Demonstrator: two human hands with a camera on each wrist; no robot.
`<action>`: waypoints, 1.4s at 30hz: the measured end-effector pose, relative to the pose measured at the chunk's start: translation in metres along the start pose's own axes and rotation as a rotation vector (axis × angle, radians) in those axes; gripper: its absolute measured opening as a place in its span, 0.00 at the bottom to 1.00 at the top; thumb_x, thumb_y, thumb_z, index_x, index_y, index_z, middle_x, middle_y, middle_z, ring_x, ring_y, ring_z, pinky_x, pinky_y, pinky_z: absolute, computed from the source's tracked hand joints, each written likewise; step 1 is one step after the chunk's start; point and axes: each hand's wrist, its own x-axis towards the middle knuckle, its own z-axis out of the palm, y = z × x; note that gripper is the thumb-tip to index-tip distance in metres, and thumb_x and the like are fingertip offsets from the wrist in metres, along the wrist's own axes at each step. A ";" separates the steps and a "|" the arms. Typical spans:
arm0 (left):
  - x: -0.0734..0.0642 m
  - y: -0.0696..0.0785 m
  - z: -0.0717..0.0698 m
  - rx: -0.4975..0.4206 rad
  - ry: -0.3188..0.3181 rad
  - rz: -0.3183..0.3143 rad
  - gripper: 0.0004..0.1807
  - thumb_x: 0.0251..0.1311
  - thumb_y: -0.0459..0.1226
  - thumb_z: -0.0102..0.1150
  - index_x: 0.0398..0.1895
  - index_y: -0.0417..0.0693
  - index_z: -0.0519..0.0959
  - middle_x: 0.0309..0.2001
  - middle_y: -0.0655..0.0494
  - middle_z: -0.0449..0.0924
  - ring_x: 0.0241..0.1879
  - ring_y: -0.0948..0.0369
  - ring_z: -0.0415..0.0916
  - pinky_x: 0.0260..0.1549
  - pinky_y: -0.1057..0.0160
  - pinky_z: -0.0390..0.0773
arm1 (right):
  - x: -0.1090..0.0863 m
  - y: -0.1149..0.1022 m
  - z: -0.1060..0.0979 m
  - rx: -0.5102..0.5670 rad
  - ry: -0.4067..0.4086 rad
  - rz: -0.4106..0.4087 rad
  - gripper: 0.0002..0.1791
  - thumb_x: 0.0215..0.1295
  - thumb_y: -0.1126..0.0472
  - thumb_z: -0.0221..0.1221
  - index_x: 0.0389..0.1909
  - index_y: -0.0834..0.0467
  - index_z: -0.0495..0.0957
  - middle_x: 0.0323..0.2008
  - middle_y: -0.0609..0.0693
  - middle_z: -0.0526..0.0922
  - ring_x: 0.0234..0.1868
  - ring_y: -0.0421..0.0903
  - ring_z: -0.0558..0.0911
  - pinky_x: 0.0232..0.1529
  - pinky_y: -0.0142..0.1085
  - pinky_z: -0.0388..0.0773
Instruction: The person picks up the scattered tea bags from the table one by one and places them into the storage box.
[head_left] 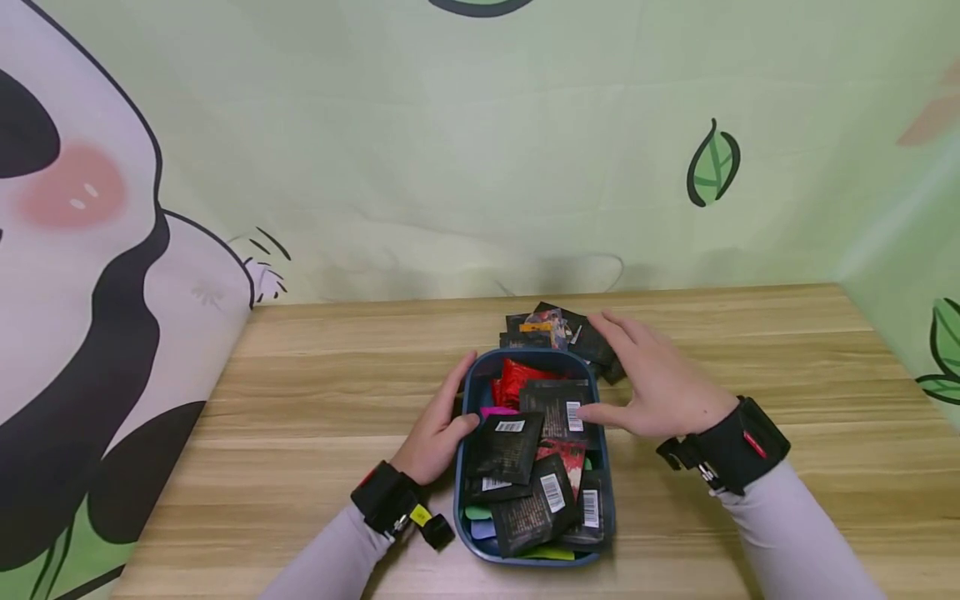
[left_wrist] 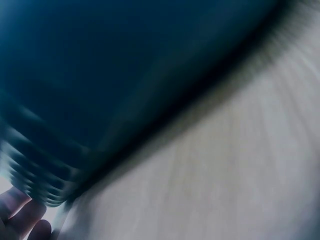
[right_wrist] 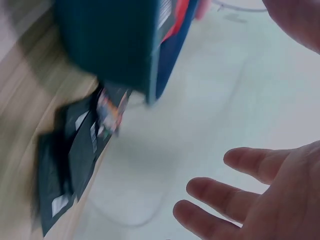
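Observation:
A dark blue plastic basket (head_left: 609, 508) stands on the table, heaped with flat black packets (head_left: 506, 450) that carry white barcode labels. Red packets (head_left: 521, 379) show at its far end. My left hand (head_left: 435, 437) holds the basket's left side, thumb at the rim and fingers along the outer wall; in the left wrist view its fingertips (left_wrist: 25, 215) are at the ribbed corner. Above the right rim, my right hand (head_left: 652, 375) is spread with nothing in it. Its thumb overlaps a barcoded black packet (head_left: 551, 408), and its fingers extend toward the packets behind the basket.
Behind the basket lies a loose pile of black packets (right_wrist: 80, 145), with one colourful clear-wrapped packet (head_left: 551, 325) among them. The wooden table (head_left: 322, 375) ends at a printed green backdrop (head_left: 450, 167). Both wrists wear black straps.

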 end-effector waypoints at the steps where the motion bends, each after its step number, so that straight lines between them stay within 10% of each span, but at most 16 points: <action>1: 0.000 0.000 0.000 0.001 -0.001 0.001 0.41 0.67 0.32 0.45 0.82 0.62 0.46 0.77 0.60 0.54 0.73 0.56 0.55 0.69 0.43 0.54 | 0.001 0.004 0.000 -0.007 0.000 0.011 0.65 0.49 0.25 0.60 0.79 0.60 0.50 0.75 0.63 0.56 0.72 0.63 0.59 0.68 0.58 0.60; 27: 0.001 -0.001 0.001 0.010 0.015 -0.015 0.42 0.66 0.33 0.47 0.82 0.62 0.47 0.77 0.64 0.53 0.74 0.59 0.53 0.70 0.44 0.53 | 0.019 0.051 0.048 -0.102 -0.049 0.048 0.36 0.67 0.50 0.53 0.74 0.62 0.65 0.73 0.68 0.59 0.71 0.68 0.62 0.68 0.58 0.60; 42: 0.000 -0.001 -0.001 0.006 0.010 0.011 0.42 0.67 0.33 0.47 0.82 0.65 0.46 0.77 0.62 0.53 0.74 0.58 0.54 0.70 0.44 0.53 | 0.004 0.062 0.045 -0.069 -0.078 0.124 0.37 0.68 0.42 0.52 0.72 0.60 0.68 0.73 0.67 0.60 0.69 0.68 0.63 0.66 0.59 0.62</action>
